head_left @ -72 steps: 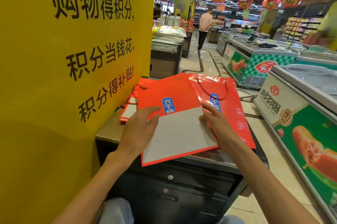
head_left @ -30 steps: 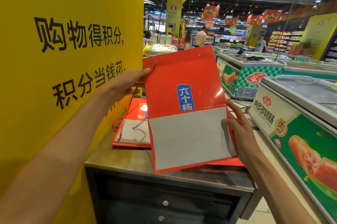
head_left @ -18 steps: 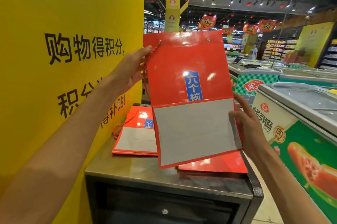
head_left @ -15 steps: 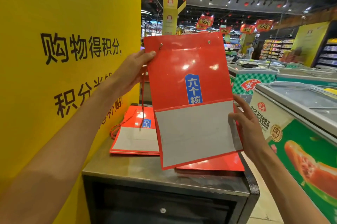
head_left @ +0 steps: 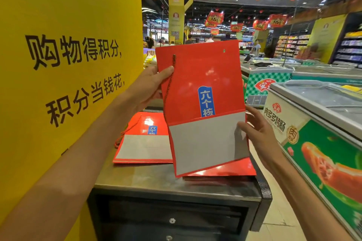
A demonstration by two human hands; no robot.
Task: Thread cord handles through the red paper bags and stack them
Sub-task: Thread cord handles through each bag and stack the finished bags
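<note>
I hold a flat red paper bag (head_left: 201,76) upright above the counter, its grey bottom panel facing me. My left hand (head_left: 148,85) grips its upper left edge, thumb on the front. A red cord (head_left: 169,82) runs from the bag's top left hole and hangs down the front past my thumb. The top right hole (head_left: 224,51) has no cord in it. My right hand (head_left: 256,131) holds the bag's lower right edge. A stack of red bags with cords (head_left: 145,142) lies on the counter at the left. More red bags (head_left: 235,170) lie under the held one.
The metal-topped counter (head_left: 156,180) has dark drawers below. A yellow sign wall (head_left: 64,64) stands close on the left. Chest freezers (head_left: 317,123) line the aisle on the right. Shoppers are far off in the store.
The bag was lifted off the counter and stood upright. In the last half second the cord came through the top left hole and now hangs down the front of the bag.
</note>
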